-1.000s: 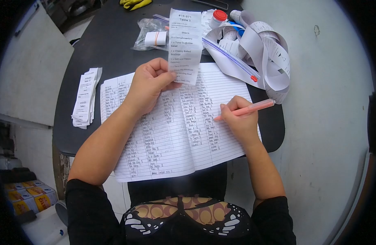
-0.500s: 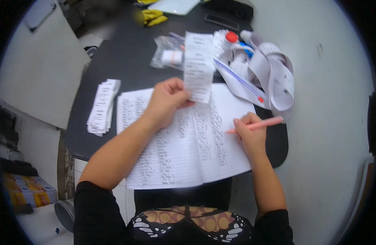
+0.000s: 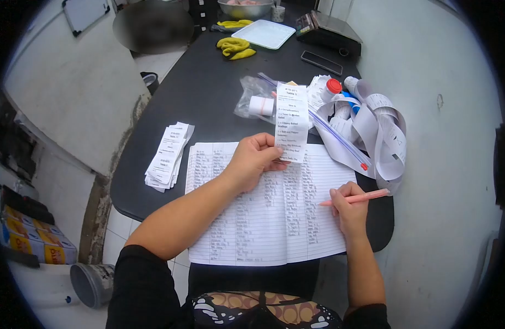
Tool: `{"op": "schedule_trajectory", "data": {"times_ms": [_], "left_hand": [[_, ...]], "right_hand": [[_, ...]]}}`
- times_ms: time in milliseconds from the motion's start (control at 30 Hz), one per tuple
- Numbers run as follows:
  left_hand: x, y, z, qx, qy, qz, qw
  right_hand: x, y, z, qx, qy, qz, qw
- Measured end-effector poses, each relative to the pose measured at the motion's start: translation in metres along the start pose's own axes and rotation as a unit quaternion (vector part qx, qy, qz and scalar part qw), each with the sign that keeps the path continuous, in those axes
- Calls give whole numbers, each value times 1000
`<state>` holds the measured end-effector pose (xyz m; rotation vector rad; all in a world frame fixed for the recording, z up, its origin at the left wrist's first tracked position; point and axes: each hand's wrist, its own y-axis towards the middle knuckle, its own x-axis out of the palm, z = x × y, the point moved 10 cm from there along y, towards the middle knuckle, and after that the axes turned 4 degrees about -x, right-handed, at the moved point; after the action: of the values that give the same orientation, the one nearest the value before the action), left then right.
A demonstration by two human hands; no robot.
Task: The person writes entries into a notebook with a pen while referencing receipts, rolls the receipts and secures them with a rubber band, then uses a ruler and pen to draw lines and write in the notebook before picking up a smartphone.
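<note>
Between the thumb and fingers of my left hand (image 3: pixel 258 162) is the lower end of a printed receipt (image 3: pixel 292 118), held upright above the open notebook (image 3: pixel 258 241). Handwritten columns cover much of both ruled pages. My right hand (image 3: pixel 351 211) grips a pink pen (image 3: pixel 365 197), its tip over the right page beside a written column. A stack of receipts (image 3: pixel 169 156) lies left of the notebook. Behind the held receipt are a plastic bag (image 3: pixel 247 98) and a white roll (image 3: pixel 261 106) with a band around it.
Curled paper strips (image 3: pixel 392 140) and a red-capped container (image 3: pixel 333 88) are at the right edge of the black table (image 3: pixel 148 205). Farther back are a phone (image 3: pixel 321 62), yellow gloves (image 3: pixel 236 48), a white tray (image 3: pixel 264 34), a scale (image 3: pixel 329 33) and a metal bowl (image 3: pixel 247 10).
The camera view has shifted, so the table sits lower and farther right and more of its far end shows. Both hands keep their holds on the receipt and the pen.
</note>
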<state>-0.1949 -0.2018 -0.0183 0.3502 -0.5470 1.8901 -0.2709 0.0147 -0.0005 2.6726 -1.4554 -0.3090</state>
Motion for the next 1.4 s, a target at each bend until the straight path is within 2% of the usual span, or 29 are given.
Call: {"op": "schedule_trajectory", "data": {"times_ms": [800, 1133, 1233, 1333, 1400], "left_hand": [[2, -3, 5, 23, 56, 16, 998], [10, -7, 9, 30, 144, 6, 989], [13, -8, 9, 27, 153, -6, 988], [16, -9, 7, 24, 170, -18, 985], [19, -11, 7, 29, 203, -27, 978]], "right_hand": [[0, -1, -2, 0, 6, 3, 1000], [-2, -1, -3, -17, 33, 16, 999], [-3, -2, -4, -29, 26, 6, 999], [-3, -3, -17, -95, 68, 33, 993], [0, -3, -21, -85, 69, 37, 993]]}}
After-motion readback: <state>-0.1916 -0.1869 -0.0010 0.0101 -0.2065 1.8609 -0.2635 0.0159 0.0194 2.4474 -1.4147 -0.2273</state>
